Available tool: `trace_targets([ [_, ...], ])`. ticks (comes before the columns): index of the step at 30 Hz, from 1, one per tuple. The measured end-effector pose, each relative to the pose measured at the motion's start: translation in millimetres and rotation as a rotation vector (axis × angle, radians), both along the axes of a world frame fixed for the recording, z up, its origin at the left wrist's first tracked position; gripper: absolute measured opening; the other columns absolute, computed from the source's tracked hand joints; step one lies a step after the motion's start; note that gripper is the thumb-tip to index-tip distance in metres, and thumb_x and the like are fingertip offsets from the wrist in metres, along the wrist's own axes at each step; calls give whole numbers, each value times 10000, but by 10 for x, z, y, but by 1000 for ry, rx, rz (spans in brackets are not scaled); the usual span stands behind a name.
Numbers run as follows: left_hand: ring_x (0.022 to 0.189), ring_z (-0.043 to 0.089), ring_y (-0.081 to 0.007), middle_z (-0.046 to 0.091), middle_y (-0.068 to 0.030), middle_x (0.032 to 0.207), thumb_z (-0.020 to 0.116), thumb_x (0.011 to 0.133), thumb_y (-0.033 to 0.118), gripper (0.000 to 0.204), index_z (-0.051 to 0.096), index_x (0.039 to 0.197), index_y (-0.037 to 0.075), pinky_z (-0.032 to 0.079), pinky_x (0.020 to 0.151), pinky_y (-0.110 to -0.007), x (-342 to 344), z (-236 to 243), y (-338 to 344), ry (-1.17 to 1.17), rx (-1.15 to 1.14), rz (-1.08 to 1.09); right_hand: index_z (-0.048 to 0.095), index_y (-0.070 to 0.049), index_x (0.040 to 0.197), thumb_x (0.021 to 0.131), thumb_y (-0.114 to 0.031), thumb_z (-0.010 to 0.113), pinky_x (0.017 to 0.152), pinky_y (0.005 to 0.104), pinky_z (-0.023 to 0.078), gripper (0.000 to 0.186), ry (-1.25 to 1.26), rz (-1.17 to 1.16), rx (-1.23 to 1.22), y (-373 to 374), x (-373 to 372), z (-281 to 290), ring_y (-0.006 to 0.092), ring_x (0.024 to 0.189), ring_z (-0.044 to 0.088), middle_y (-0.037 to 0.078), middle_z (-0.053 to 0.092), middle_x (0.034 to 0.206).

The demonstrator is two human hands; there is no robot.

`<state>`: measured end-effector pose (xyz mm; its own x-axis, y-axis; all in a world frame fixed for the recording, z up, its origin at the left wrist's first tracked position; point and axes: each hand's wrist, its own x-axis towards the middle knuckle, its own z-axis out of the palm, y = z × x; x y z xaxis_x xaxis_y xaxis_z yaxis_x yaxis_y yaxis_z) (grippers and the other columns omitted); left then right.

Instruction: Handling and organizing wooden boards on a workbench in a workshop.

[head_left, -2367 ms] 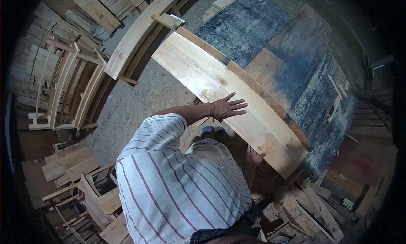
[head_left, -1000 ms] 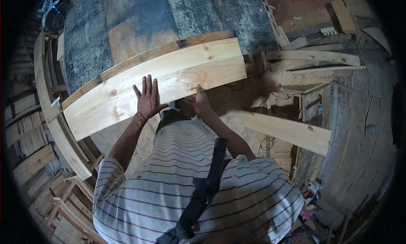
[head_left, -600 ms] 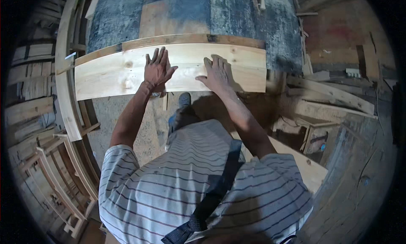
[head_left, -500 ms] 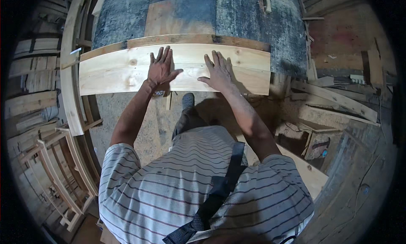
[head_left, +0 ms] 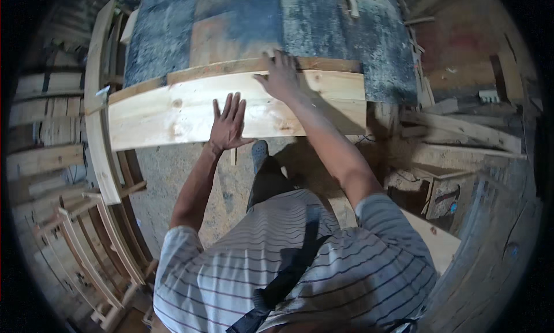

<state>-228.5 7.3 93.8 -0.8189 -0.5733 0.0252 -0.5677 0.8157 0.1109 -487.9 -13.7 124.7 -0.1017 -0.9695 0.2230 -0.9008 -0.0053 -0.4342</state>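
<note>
A pale, knotty wooden board, wide and long, lies along the near edge of the blue-grey weathered worktop, with a narrow browner strip along its far side. My left hand rests near the board's front edge, fingers spread and thumb at that edge. My right hand reaches across the board to the strip, fingers apart and slightly bent, a little blurred. Neither hand grips anything visibly.
Long curved planks stand at left, with a slatted wooden frame below. Offcuts and planks crowd the right, beside a loose pale board. My shoe is on the dusty concrete floor under the board's edge.
Since half a second ago, my right hand has slid away from me to the brown strip. My left hand has drawn back toward the board's front edge. Earlier, my view swung round to face the worktop squarely.
</note>
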Motion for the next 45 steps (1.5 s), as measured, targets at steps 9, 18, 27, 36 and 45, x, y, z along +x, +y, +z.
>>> trace_targets([
  [9, 1544, 154, -418, 209, -246, 1650, 619, 674, 870, 1312, 266, 1558, -32, 6, 1192, -688, -141, -34, -258, 98, -59, -21, 586, 39, 1233, 928, -652, 564, 1056, 564, 299, 756, 163, -23, -118, -488, -115, -195, 365, 1145, 499, 220, 558, 1140],
  [18, 1547, 151, -412, 226, -243, 1647, 618, 669, 884, 1336, 238, 1575, -21, 14, 1200, -669, -441, 9, -995, 86, -88, -44, 590, 57, 1226, 939, -641, 551, 1069, 555, 301, 756, 121, -31, -40, -1207, -392, -154, 367, 1201, 493, 226, 557, 1228],
  [27, 1548, 157, -401, 205, -234, 1656, 599, 662, 907, 1344, 218, 1592, 15, 30, 1210, -645, -709, -19, -1713, 90, -113, -72, 605, 69, 1230, 942, -612, 563, 1062, 507, 319, 741, 168, -56, -58, -1890, -688, -201, 347, 1204, 505, 228, 584, 1227],
  [36, 1549, 168, -391, 223, -248, 1648, 580, 669, 902, 1331, 259, 1572, -21, 61, 1211, -640, -973, -8, -2311, 7, -133, -59, 609, 81, 1205, 913, -620, 599, 1049, 516, 319, 759, 153, -66, -122, -2545, -929, -341, 338, 1182, 506, 216, 579, 1207],
  [45, 1549, 165, -389, 219, -238, 1651, 565, 680, 914, 1333, 237, 1581, -12, 55, 1208, -648, -1058, -16, -2553, 34, -132, -73, 585, 92, 1238, 921, -612, 591, 1073, 530, 308, 772, 158, -64, -85, -2749, -1028, -277, 353, 1207, 496, 227, 566, 1235],
])
